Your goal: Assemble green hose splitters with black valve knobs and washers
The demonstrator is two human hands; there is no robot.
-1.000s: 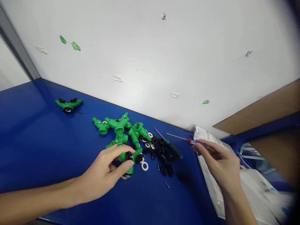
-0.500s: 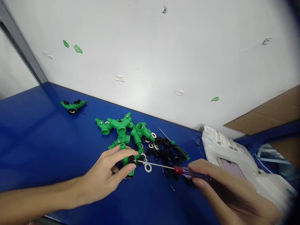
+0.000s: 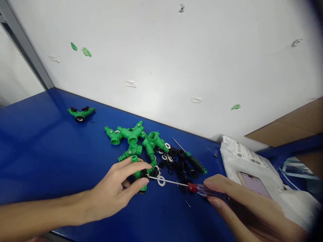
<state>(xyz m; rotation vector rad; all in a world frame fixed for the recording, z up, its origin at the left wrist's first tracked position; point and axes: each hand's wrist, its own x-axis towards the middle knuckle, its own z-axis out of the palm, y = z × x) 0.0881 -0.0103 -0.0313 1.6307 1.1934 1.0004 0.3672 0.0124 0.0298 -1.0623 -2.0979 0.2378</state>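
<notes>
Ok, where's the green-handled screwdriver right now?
In the head view, the green-handled screwdriver lies right of centre on the blue workbench, between the black rubber rings and the white parcel bag, its shaft pointing toward the wall.

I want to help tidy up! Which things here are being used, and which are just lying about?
Being used: left hand holding a green plastic Y-shaped hose splitter; right hand holding a red-and-clear-handled screwdriver, its tip at the splitter.

Lying about: other green plastic splitters; small black and white rings; a green-and-black-handled screwdriver; a phone on a white plastic bag.
</notes>
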